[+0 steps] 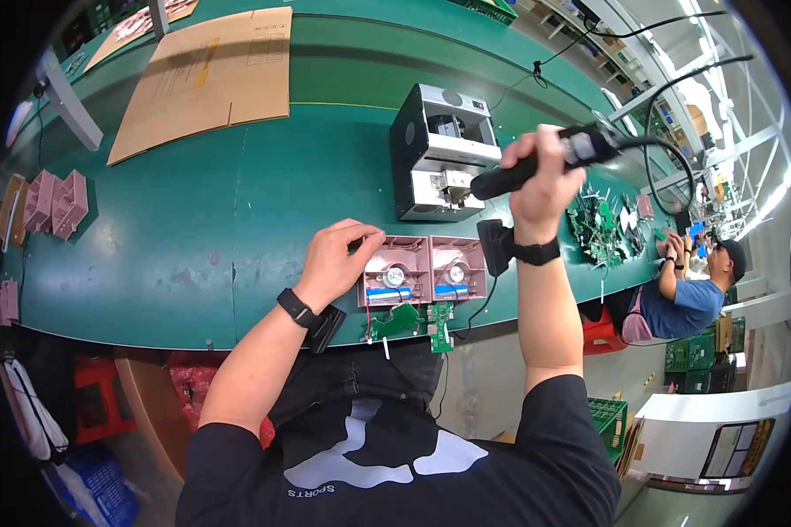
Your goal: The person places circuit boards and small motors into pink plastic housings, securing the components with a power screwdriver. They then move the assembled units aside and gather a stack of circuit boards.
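My right hand [545, 184] is wrapped around a corded black electric screwdriver [507, 178]. The tool points down and left, its tip end at the metal front of a black-and-silver screw feeder [457, 180]. Before me lie two pink plastic housings side by side, a left housing [373, 263] and a right housing [475, 255]. Each holds a round silver part and a blue cylinder. My left hand [332, 259] is closed at the upper left corner of the left housing; its fingertips are partly hidden. Green circuit boards [395, 323] hang by wires at the near side of the housings.
A large flat cardboard sheet [211, 83] lies at the far left. More pink housings [57, 204] stand at the left end of the green bench [176, 255]. A pile of green boards [598, 228] lies to the right, near a seated co-worker [681, 299]. The screwdriver's black cable [668, 145] loops at the right.
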A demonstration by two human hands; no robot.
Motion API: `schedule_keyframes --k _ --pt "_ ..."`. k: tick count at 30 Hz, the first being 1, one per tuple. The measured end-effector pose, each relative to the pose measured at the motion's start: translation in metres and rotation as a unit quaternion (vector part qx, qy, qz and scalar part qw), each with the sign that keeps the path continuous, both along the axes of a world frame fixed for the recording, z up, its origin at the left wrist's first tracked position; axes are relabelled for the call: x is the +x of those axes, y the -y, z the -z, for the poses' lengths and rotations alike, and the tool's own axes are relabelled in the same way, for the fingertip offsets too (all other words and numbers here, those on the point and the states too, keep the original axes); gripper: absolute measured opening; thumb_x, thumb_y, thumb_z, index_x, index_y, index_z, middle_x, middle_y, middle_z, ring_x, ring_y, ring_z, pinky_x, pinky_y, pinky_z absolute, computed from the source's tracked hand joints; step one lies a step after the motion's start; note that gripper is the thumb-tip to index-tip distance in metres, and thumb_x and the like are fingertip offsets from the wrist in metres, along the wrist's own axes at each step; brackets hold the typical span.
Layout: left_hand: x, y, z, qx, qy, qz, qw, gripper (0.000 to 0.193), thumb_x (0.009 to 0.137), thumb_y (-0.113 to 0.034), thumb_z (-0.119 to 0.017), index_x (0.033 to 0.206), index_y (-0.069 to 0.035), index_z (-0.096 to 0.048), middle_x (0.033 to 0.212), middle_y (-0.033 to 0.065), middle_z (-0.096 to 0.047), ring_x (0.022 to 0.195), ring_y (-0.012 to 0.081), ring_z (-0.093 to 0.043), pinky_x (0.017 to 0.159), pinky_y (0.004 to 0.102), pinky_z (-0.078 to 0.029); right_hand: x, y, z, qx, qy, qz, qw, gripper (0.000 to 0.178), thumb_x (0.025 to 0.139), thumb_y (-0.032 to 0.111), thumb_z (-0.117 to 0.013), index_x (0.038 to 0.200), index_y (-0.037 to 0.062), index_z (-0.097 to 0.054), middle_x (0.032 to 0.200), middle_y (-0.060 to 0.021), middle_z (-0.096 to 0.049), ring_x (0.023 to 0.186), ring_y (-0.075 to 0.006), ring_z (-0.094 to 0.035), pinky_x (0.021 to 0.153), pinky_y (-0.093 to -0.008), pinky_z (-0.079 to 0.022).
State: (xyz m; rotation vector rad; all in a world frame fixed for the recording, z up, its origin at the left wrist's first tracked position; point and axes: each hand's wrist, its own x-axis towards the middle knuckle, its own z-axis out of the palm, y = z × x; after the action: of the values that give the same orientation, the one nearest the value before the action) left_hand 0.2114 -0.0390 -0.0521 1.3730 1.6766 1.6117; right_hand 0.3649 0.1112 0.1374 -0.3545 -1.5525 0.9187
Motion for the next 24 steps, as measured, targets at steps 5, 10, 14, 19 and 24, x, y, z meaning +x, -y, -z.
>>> schedule_keyframes --k 5,10,14,19,24 --pt "0.001 -0.006 0.011 0.009 -0.012 -0.025 1.000 0.021 0.094 -0.025 -0.074 0.099 -0.005 -0.079 0.094 0.0092 -0.075 0.081 0.0270 -0.071 0.072 0.0368 -0.055 0.002 0.014 0.006 -0.069 0.037 -0.041 0.996 0.012 0.100 0.015 -0.060 0.104 0.0049 -0.056 0.074 -0.0074 -0.057 0.058 -0.0210 -0.057 0.057 -0.0366 -0.050" --pt "0.006 -0.002 0.014 0.024 -0.042 -0.032 0.998 0.019 0.094 -0.021 -0.073 0.099 -0.004 -0.080 0.092 0.0111 -0.075 0.079 0.0266 -0.072 0.070 0.0347 -0.055 0.015 0.092 0.017 -0.102 0.017 -0.200 0.974 0.019 0.099 0.021 -0.060 0.110 0.0072 -0.052 0.075 -0.0081 -0.056 0.058 -0.0204 -0.055 0.058 -0.0376 -0.049" --pt "0.006 -0.003 0.011 0.038 -0.036 -0.038 0.998 0.021 0.094 -0.025 -0.071 0.097 -0.007 -0.080 0.091 0.0100 -0.074 0.079 0.0275 -0.071 0.070 0.0366 -0.055 0.005 0.114 0.038 -0.055 0.085 -0.261 0.960 0.027 0.098 0.020 -0.061 0.116 0.0067 -0.047 0.078 -0.0106 -0.056 0.061 -0.0213 -0.055 0.060 -0.0383 -0.050" --pt "0.011 0.000 0.010 0.027 -0.022 -0.041 0.999 0.022 0.093 -0.030 -0.069 0.095 -0.011 -0.081 0.089 0.0074 -0.073 0.081 0.0279 -0.070 0.071 0.0391 -0.054 -0.003 0.115 0.060 -0.071 0.113 -0.258 0.957 0.027 0.097 0.016 -0.063 0.116 0.0047 -0.046 0.078 -0.0116 -0.056 0.064 -0.0215 -0.055 0.063 -0.0385 -0.051" --pt "0.011 0.000 0.009 0.018 -0.022 -0.045 0.999 0.021 0.093 -0.030 -0.069 0.093 -0.013 -0.081 0.089 0.0064 -0.073 0.082 0.0280 -0.070 0.072 0.0397 -0.055 -0.006 0.114 0.069 -0.091 0.119 -0.253 0.956 0.028 0.096 0.013 -0.064 0.115 0.0036 -0.046 0.079 -0.0121 -0.056 0.064 -0.0212 -0.055 0.065 -0.0381 -0.052"
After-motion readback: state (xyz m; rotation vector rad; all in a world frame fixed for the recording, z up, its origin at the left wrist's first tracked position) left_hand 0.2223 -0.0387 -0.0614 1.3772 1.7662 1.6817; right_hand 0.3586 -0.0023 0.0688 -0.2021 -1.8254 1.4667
